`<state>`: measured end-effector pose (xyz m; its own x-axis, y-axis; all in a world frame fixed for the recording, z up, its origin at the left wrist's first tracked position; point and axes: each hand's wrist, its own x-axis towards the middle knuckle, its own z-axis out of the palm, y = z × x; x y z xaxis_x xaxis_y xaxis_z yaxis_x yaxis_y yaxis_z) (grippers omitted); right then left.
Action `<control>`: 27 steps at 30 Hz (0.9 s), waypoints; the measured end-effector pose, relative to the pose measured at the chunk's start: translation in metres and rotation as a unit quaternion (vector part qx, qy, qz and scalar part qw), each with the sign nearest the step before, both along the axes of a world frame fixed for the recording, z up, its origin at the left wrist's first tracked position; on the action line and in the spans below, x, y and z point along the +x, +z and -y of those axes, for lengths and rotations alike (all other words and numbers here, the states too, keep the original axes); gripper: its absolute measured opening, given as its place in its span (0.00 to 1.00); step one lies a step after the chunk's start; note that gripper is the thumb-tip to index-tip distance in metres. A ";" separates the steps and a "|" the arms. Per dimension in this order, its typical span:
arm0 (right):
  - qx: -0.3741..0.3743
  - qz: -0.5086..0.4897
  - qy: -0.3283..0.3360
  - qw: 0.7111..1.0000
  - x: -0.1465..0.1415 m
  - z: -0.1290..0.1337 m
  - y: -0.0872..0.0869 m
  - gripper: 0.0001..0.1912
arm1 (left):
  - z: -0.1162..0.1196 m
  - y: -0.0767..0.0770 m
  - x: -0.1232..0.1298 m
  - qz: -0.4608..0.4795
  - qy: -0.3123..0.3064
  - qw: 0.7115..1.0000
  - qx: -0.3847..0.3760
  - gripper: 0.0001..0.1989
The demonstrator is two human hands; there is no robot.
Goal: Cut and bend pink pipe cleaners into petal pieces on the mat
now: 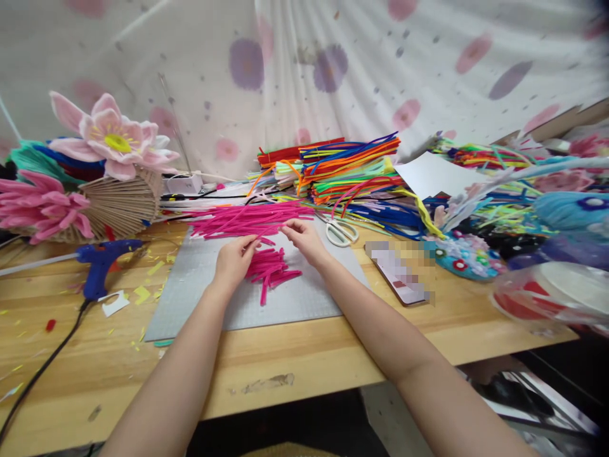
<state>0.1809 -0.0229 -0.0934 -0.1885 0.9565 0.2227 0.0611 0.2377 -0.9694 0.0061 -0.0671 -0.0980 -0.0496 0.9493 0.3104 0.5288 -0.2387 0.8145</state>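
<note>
A magenta pipe cleaner is stretched between my two hands over the grey cutting mat. My left hand pinches its left end, with thumb and forefinger pressed together. At its right end my right hand is closed in a pinch too. Just below the hands lies a small pile of short, folded magenta pipe cleaners. Behind them, a loose heap of long magenta pipe cleaners spreads across the mat's far edge. White-handled scissors rest to the right of my right hand.
A blue glue gun with its cord is on the left of the wooden table, near pipe-cleaner flowers. Bundles of coloured pipe cleaners are stacked at the back. A phone and a plastic-wrapped tub stand right.
</note>
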 end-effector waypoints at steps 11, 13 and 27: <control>-0.197 -0.197 0.247 0.928 -0.004 0.014 0.013 0.15 | 0.017 0.007 0.031 0.409 -0.072 0.871 -0.264 0.10; -0.200 -0.186 0.246 0.930 -0.005 0.014 0.012 0.15 | 0.019 0.009 0.029 0.405 -0.086 0.864 -0.287 0.09; -0.182 -0.131 0.279 0.934 -0.005 0.013 0.003 0.12 | 0.018 0.005 0.024 0.351 -0.121 0.876 -0.309 0.07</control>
